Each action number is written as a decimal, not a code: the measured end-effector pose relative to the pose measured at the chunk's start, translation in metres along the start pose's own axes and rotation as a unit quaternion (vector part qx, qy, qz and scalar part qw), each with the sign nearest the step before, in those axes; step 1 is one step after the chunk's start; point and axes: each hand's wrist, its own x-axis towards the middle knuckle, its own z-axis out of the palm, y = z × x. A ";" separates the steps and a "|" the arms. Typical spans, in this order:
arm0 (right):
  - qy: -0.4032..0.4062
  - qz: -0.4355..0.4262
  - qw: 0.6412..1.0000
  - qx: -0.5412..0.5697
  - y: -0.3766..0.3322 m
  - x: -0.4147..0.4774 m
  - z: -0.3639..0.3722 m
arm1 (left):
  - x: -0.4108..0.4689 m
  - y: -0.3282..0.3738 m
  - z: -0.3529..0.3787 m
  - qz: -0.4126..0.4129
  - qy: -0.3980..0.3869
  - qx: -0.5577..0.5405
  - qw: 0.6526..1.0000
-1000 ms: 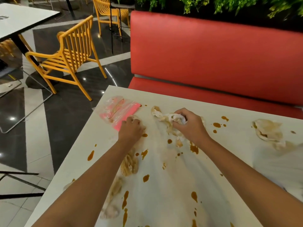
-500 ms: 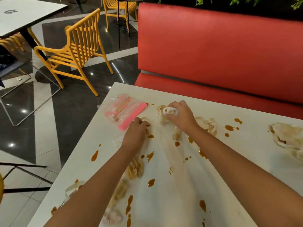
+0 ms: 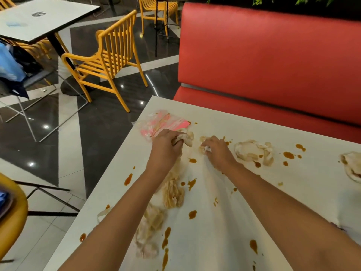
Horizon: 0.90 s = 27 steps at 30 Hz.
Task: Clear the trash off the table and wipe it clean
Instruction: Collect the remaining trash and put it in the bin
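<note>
Our left hand (image 3: 166,148) curls round a crumpled, sauce-stained napkin (image 3: 186,136) on the white table (image 3: 214,235), just beside the near-right corner of the pink plastic bag (image 3: 164,124). A little further right of that bag, our right hand (image 3: 217,152) pinches a small white tissue wad (image 3: 205,148) in its curled fingers, knuckles up. Well right of the bag a flattened stained napkin (image 3: 252,150) lies apart from both hands, and another stained napkin (image 3: 351,169) sits at the frame's edge. Nearer us than the bag, soaked tissue clumps (image 3: 172,194) trail beside our left forearm among brown sauce drops (image 3: 192,214). Beyond the bag stand a red bench (image 3: 263,61) and a yellow chair (image 3: 109,57).
</note>
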 end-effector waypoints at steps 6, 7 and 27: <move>0.067 0.046 0.988 0.128 0.003 -0.028 -0.037 | 0.001 0.022 -0.005 0.028 -0.010 0.011 0.999; 0.079 0.050 0.984 0.152 0.003 -0.035 -0.046 | 0.001 0.027 -0.005 0.035 -0.011 0.008 0.999; 0.143 0.101 0.947 0.269 0.005 -0.132 -0.098 | -0.081 -0.011 0.041 0.028 -0.281 0.163 0.945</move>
